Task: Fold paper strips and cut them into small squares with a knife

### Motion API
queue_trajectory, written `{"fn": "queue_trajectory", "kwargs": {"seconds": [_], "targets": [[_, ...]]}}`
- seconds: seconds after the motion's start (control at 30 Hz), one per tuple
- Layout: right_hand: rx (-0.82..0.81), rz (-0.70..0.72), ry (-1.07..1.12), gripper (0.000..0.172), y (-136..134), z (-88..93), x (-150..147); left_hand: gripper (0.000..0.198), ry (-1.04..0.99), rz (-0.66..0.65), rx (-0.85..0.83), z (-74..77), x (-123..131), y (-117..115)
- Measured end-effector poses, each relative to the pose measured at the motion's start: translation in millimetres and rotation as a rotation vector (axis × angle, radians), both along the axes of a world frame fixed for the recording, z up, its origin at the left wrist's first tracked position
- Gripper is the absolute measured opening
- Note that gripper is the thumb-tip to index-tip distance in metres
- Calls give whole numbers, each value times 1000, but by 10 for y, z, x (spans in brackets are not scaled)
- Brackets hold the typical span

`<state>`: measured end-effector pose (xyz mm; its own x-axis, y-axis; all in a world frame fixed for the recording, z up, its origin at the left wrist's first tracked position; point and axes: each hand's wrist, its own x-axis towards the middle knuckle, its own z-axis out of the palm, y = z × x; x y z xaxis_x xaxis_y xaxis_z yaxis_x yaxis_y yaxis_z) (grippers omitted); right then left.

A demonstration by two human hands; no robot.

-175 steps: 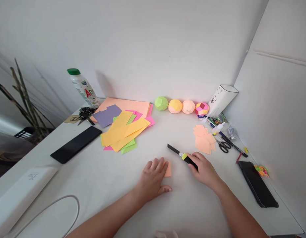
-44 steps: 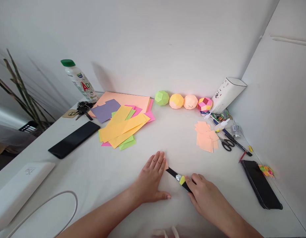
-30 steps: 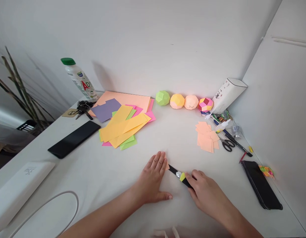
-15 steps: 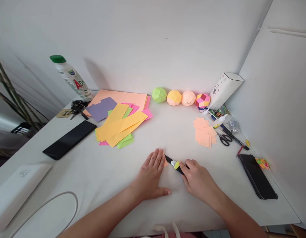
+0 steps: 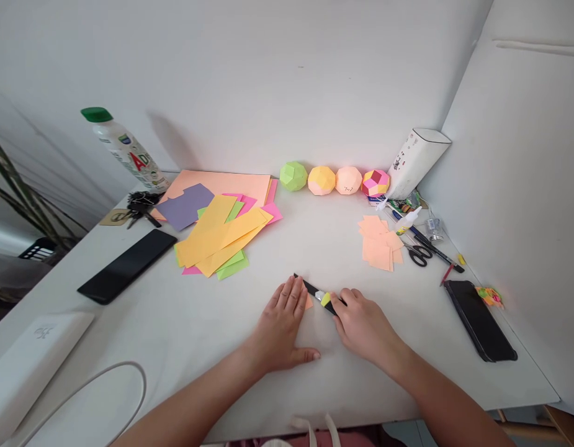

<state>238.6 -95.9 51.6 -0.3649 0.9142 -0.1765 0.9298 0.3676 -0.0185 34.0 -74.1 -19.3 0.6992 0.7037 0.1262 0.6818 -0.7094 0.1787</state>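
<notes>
My left hand (image 5: 281, 326) lies flat, fingers stretched out, on a small peach paper piece (image 5: 309, 302) of which only a corner shows. My right hand (image 5: 361, 323) is closed round a black and yellow utility knife (image 5: 317, 294). The knife's tip reaches along the paper's right edge, beside my left fingertips. Both hands rest on the white table (image 5: 184, 323) near its front middle.
A pile of coloured paper (image 5: 221, 230) lies at the left back, a stack of peach squares (image 5: 378, 245) at the right. Several paper balls (image 5: 334, 180) line the wall. Scissors (image 5: 419, 254), pens, two black phones (image 5: 126, 267) (image 5: 479, 320), a bottle (image 5: 123, 152), keys and a cable are around.
My right hand has pushed the knife forward along the paper's edge toward the far side. My left hand stays pressed flat on the paper. The camera has shifted slightly.
</notes>
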Motion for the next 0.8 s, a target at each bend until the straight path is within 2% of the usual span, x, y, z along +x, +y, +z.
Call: {"fn": "queue_trajectory", "kwargs": {"seconds": [0.37,0.47,0.6,0.7,0.8], "targets": [[47,-35,53,40,69,-90,-41,110,19,-12,16,-7,-3,3],[15,-60,185,42,133,-77,187,93,9,-10,6,37,-5,30],[-60,-62,433,44,184,5,603,57,-50,84,-86,165,3,97],[-163,-25,486,44,164,93,796,34,-115,142,-142,242,-3,145],[-258,17,473,47,117,151,862,24,-162,141,-144,263,-24,182]]}}
